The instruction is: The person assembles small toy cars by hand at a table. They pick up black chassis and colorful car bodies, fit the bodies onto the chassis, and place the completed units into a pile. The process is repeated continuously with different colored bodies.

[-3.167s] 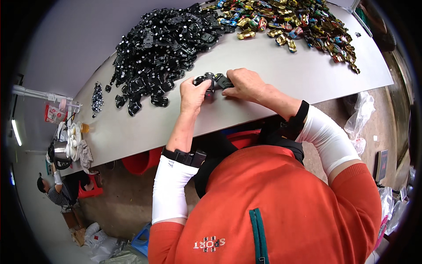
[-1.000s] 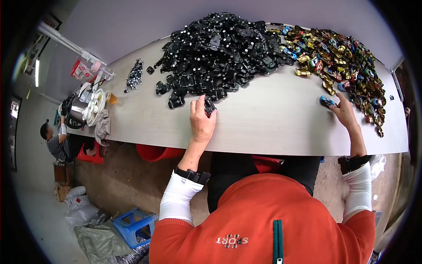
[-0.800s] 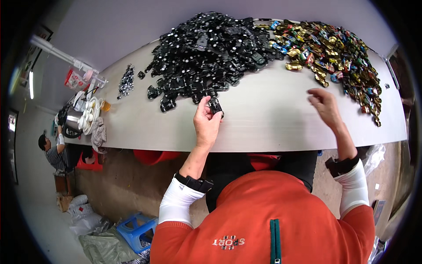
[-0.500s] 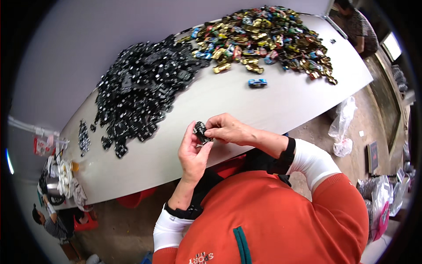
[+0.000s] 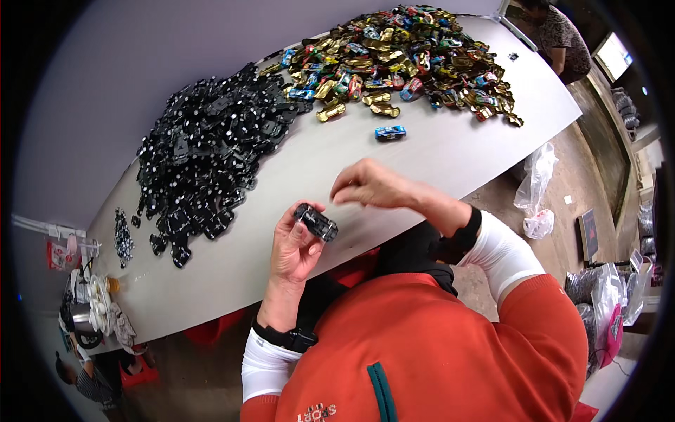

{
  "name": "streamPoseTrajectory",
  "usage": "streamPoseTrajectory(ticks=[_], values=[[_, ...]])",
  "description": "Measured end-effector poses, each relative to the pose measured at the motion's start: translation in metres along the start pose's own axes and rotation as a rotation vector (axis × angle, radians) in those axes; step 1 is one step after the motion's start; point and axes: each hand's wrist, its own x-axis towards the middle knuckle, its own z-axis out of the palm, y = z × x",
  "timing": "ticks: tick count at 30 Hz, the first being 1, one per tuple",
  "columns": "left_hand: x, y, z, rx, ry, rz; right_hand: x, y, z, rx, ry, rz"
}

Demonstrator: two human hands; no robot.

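My left hand [image 5: 290,246] is closed around the edge of a black toy car chassis [image 5: 316,223], holding it tilted above the near side of the table. My right hand [image 5: 371,184] hovers apart from it, up and to the right. Its fingers are loosely bent and slightly blurred, and nothing shows in them. Beyond my hands, a single blue toy car [image 5: 390,132] sits on the table. A big heap of black toy car chassis [image 5: 211,141] lies to the left. Gold and coloured toy car bodies [image 5: 394,63] are heaped at the far side.
The white table [image 5: 337,162] runs along a grey wall. A small pile of silvery parts [image 5: 124,239] lies at its left end, near white dishes [image 5: 100,302]. One person [image 5: 562,42] is at the far right, another at lower left. Plastic bags [image 5: 538,190] hang by the right edge.
My right hand has let go of the chassis and moved up and right. My left hand still holds the chassis, now turned more into view. The whole view has shifted slightly.
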Motion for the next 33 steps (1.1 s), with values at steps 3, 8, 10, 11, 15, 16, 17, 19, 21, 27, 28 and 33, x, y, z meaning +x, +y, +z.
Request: streamPoseTrajectory(ticks=[3, 8, 10, 11, 15, 16, 17, 19, 21, 27, 28, 33], values=[[0.004, 0.006, 0.008, 0.016, -0.004, -0.006, 0.005, 0.037, -0.071, -0.696, 0.501, -0.185], [0.003, 0.008, -0.001, 0.070, -0.008, -0.003, 0.010, 0.048, -0.093, -1.018, 0.296, 0.097], [0.003, 0.011, -0.005, 0.067, -0.002, 0.039, 0.012, 0.043, -0.090, -1.041, 0.312, 0.041], [0.003, 0.013, -0.005, 0.077, 0.009, 0.064, 0.013, 0.038, -0.088, -1.053, 0.318, 0.014], [0.004, 0.017, -0.001, 0.083, 0.021, 0.163, -0.011, -0.014, -0.018, 0.201, 0.319, -0.083], [0.005, 0.017, 0.000, 0.086, 0.028, 0.182, -0.017, -0.020, -0.001, 0.381, 0.268, -0.198], [0.004, 0.019, -0.002, 0.082, 0.006, 0.186, -0.019, -0.026, 0.013, 0.400, 0.256, -0.217], [0.003, 0.019, 0.000, 0.103, 0.023, 0.199, -0.020, -0.036, 0.030, 0.368, 0.250, -0.234], [0.001, 0.020, 0.002, 0.140, 0.037, 0.207, -0.019, -0.042, 0.037, 0.346, 0.251, -0.223], [-0.002, 0.025, 0.008, 0.189, 0.031, 0.235, -0.020, -0.048, 0.040, 0.217, 0.268, -0.201], [-0.003, 0.024, 0.010, 0.193, 0.028, 0.236, -0.020, -0.048, 0.041, 0.223, 0.276, -0.205], [-0.005, 0.024, 0.015, 0.235, 0.053, 0.242, -0.022, -0.053, 0.044, 0.151, 0.293, -0.217]])
